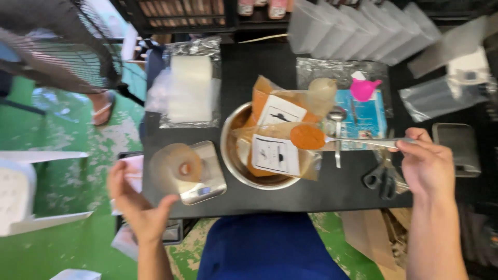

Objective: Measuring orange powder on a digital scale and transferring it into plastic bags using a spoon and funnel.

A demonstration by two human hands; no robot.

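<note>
While the black surface (337, 192) is crowded toward its far edge, its near edge keeps a bare strip between the round steel bowl (233, 155) and the black-handled scissors (381, 179), the only open room close to the person. Two clear pouches of orange powder with white labels (275, 150) lie stacked in and across the bowl, which sits at the middle of the surface. Right hand (428, 166): raised over the near right corner, forearm running in from the near edge, fingers pinched on the end of a long metal spoon (358, 141). The spoon is held level, its bowl heaped with orange powder (307, 136), above the upper pouch at the bowl's right rim. Left hand (137, 205): off the near left corner, palm open and upturned, fingers spread, grasping nothing; nearest to it is a small silver weighing scale (205, 179) carrying a translucent round lid or dish (174, 167), just left of the bowl. At the far left edge lies a stack of clear plastic bags (189, 91). Right of the bowl, a second spoon (337, 116) and a pink funnel (363, 88) rest on a blue sheet (368, 122). A row of translucent containers (358, 26) lines the far right corner. Green floor (62, 249) shows beyond the left edge.
</note>
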